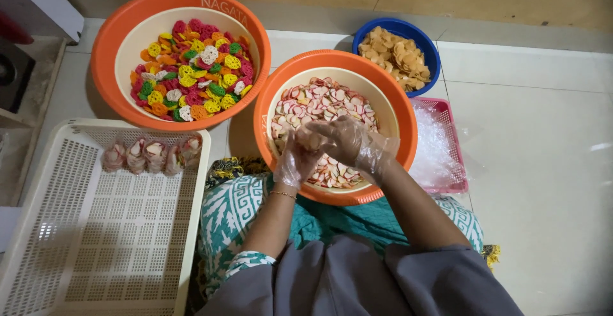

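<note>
Two orange basins [268,108], one blue bowl [389,30], one white tray [38,226] lower left with four packets [150,155], one pink basket [450,156]. Gloved left hand [295,161] and right hand [345,140] close together on crackers [311,138] over the centre basin; grip hard to read. Tray is cut off at bottom; bare floor at right.

A pale tiled floor [543,163] is carrying everything. At ten o'clock an orange basin of multicoloured crackers [108,48] is sitting; near the centre a second orange basin of pink-and-white crackers [408,124] is resting. At one o'clock a blue bowl of beige crackers [367,32] is standing, touching that basin's rim. A pink basket of clear plastic bags [447,108] is lying at three o'clock, and a cream slotted tray [96,246] is lying at eight o'clock.
</note>
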